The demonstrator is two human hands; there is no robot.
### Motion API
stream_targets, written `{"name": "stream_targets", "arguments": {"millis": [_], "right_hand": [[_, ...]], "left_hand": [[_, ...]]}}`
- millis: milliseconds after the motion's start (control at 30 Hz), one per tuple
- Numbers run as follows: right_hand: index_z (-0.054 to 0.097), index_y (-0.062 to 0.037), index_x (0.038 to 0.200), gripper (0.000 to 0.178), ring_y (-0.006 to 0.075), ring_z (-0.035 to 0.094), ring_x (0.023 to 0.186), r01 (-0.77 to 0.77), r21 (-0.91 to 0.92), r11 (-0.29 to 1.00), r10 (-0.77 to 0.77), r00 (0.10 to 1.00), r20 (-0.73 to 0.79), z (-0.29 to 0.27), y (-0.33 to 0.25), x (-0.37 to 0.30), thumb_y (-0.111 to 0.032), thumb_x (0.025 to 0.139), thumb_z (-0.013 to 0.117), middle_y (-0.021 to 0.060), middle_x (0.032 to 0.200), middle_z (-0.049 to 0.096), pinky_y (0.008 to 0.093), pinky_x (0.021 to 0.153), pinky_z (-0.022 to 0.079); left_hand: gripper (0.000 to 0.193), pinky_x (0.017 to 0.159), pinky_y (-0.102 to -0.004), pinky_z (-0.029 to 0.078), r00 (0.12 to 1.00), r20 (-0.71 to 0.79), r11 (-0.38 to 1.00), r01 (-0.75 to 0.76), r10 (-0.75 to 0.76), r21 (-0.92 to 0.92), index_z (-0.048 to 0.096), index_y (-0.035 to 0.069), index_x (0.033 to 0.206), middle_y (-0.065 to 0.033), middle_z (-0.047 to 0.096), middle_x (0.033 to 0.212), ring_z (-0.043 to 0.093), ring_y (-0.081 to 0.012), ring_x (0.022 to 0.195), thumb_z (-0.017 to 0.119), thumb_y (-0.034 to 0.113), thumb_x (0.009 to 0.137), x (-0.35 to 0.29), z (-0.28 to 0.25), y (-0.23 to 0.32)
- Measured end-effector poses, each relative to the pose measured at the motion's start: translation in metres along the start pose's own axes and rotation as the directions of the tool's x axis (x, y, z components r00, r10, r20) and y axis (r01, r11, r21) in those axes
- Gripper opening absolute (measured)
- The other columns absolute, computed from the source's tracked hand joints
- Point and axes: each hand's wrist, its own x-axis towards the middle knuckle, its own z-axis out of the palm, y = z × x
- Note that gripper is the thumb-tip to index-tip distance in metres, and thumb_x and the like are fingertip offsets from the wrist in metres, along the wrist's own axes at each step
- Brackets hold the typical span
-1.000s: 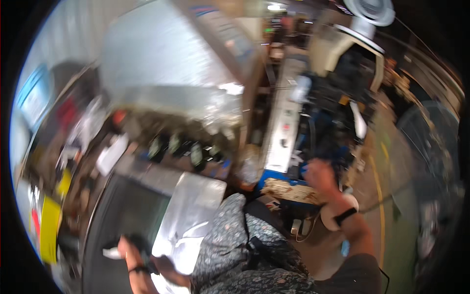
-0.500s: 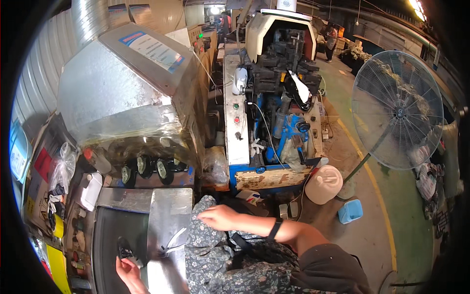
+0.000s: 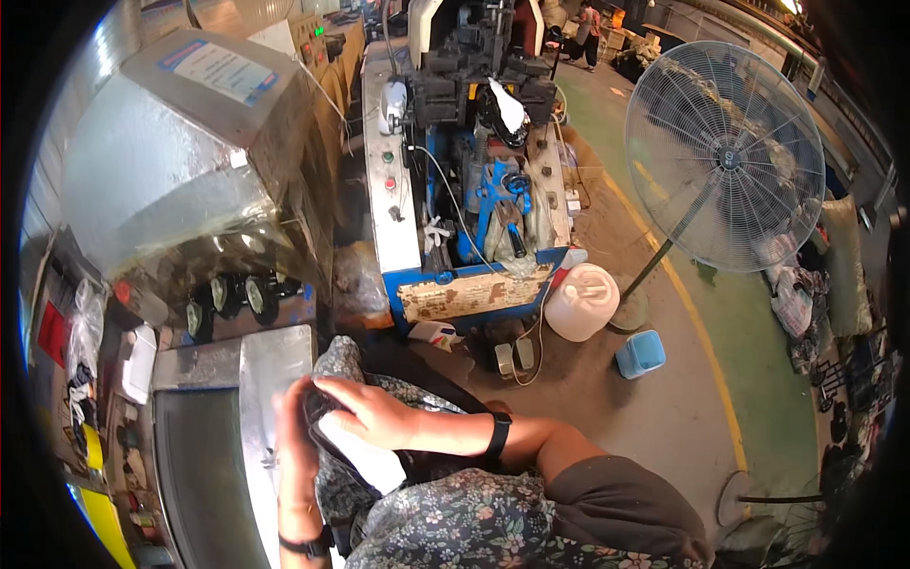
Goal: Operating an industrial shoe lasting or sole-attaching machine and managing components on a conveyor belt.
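Observation:
In front of my body I hold a black shoe upper with a white underside [image 3: 365,457], its dark toe end between my two hands. My left hand [image 3: 297,441] presses along its left side and is blurred by motion. My right hand [image 3: 374,414] grips it from the right, with fingers bent over the toe end. Part of the shoe upper is hidden behind my hands. To the left, the dark conveyor belt [image 3: 204,474] runs beside a metal plate [image 3: 275,375]. Several black shoe uppers [image 3: 256,296] stand under the metal hood [image 3: 180,180].
Ahead stands a blue and black machine [image 3: 488,190] carrying another black shoe upper with a white underside [image 3: 509,109]. A pale plastic jug [image 3: 581,303], a blue bin [image 3: 642,354] and a large fan [image 3: 725,156] stand on the right. A person [image 3: 586,36] is far back.
My left hand has lifted a black shoe upper from the belt and brought it to my right hand. Both hands now hold it. The whole view has shifted.

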Motion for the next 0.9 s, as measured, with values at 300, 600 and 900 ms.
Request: {"name": "stream_targets", "arguments": {"millis": [300,600,900], "right_hand": [[0.059,-0.0027,0.098,0.025,0.0356,0.065,0.084,0.234,-0.317,0.919,-0.198,0.970,0.140,-0.017,-0.012,0.016,-0.024,0.085,0.064,0.0192,0.092,0.066,0.0431,0.072,0.052],[0.052,-0.0066,0.132,0.048,0.0209,0.065,0.103,-0.262,0.105,0.959,0.260,0.965,0.033,0.029,0.063,-0.004,-0.018,0.088,0.066,0.0146,0.116,0.066,0.0318,0.087,0.051],[0.062,0.0025,0.092,0.022,0.0061,0.054,0.071,-0.578,0.244,0.778,0.531,0.814,0.235,0.026,0.075,-0.028,-0.015,0.099,0.052,0.0007,0.077,0.063,0.0272,0.065,0.046]], "left_hand": [[0.039,0.079,-0.0300,0.053,0.913,-0.066,0.863,0.355,-0.403,-0.360,0.062,0.002,0.106,-0.0097,0.066,0.098,0.064,-0.0193,0.091,0.047,0.037,0.099,0.006,0.010,-0.025],[0.043,0.100,-0.0338,0.041,0.980,-0.177,0.976,0.125,-0.093,0.180,0.053,-0.001,0.128,-0.0151,0.057,0.125,0.053,-0.0244,0.118,0.052,0.029,0.098,0.006,-0.012,-0.068],[0.044,0.076,-0.0277,0.051,0.961,-0.183,0.977,0.213,-0.207,0.016,0.050,0.004,0.123,-0.0047,0.063,0.098,0.060,-0.0136,0.088,0.071,0.014,0.085,0.021,-0.043,-0.088]]}}
